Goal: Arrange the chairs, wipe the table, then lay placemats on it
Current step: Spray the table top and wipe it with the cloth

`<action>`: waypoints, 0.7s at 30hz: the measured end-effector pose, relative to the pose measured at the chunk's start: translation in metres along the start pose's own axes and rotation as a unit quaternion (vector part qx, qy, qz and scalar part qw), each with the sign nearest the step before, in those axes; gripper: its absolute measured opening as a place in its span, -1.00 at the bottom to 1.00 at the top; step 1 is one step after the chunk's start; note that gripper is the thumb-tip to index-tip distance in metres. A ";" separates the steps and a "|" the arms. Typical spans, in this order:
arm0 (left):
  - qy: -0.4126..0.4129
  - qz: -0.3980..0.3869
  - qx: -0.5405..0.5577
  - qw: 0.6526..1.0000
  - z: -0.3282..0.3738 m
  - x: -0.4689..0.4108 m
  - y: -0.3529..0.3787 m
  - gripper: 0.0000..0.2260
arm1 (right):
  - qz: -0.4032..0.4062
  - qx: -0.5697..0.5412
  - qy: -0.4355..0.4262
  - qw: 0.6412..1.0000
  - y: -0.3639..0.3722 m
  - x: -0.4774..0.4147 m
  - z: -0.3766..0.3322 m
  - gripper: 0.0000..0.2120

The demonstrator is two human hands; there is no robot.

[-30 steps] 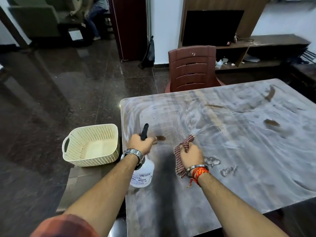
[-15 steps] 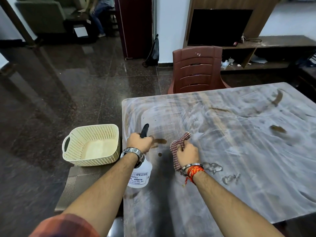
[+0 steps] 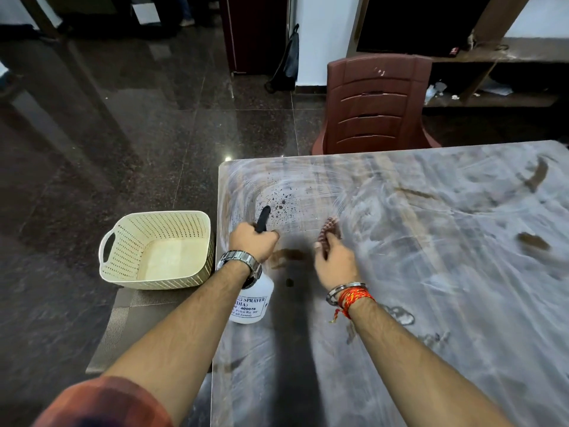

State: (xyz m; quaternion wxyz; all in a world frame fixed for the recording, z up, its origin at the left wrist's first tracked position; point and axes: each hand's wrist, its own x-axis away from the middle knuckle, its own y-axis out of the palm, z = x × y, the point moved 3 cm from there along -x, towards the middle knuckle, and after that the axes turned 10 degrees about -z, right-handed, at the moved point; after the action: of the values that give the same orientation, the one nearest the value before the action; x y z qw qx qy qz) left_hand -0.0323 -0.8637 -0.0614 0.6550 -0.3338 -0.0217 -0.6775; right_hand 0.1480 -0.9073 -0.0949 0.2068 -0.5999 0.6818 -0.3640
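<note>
A grey, streaky table (image 3: 431,272) fills the right half of the view, smeared white with brown marks. My left hand (image 3: 252,243) grips the black head of a white spray bottle (image 3: 252,303) over the table's near left corner. Fine dark spray droplets (image 3: 281,200) dot the surface just beyond the nozzle. My right hand (image 3: 334,265) is closed on a bunched red checked cloth (image 3: 328,231), beside the bottle and just over the table. A brown plastic chair (image 3: 374,106) stands at the table's far edge, its back toward me.
A cream perforated basket (image 3: 157,249) sits left of the table on a brown woven mat (image 3: 123,328) that lies on a low surface. Dark polished floor (image 3: 123,134) spreads to the left. A wooden shelf unit (image 3: 492,75) with a dark screen stands behind the chair.
Spray droplets have appeared on the table ahead of the nozzle. My right hand with the cloth has shifted slightly right and blurred; the view has tilted down and closer.
</note>
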 end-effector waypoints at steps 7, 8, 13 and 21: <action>-0.040 0.019 0.022 0.999 -0.009 -0.024 0.009 -0.75 | -0.189 0.131 -0.020 0.973 0.057 -0.041 0.016 -0.44; -0.049 0.030 0.029 0.998 -0.012 -0.029 0.009 -0.73 | -0.208 0.175 -0.020 0.962 0.072 -0.042 0.018 -0.41; -0.077 0.062 0.017 0.995 -0.022 -0.048 -0.006 -0.71 | -0.150 0.253 -0.099 0.951 0.118 -0.046 -0.001 -0.34; -0.086 0.055 0.015 0.995 -0.017 -0.086 -0.027 -0.73 | -0.209 0.311 -0.294 0.879 0.115 -0.153 -0.021 -0.40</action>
State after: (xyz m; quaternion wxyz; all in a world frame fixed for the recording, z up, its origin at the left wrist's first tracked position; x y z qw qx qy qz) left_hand -0.0711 -0.7927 -0.1053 0.6918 -0.3816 -0.0691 -0.6091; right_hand 0.0855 -0.7525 -0.1906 0.4925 -0.7127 0.3004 -0.3991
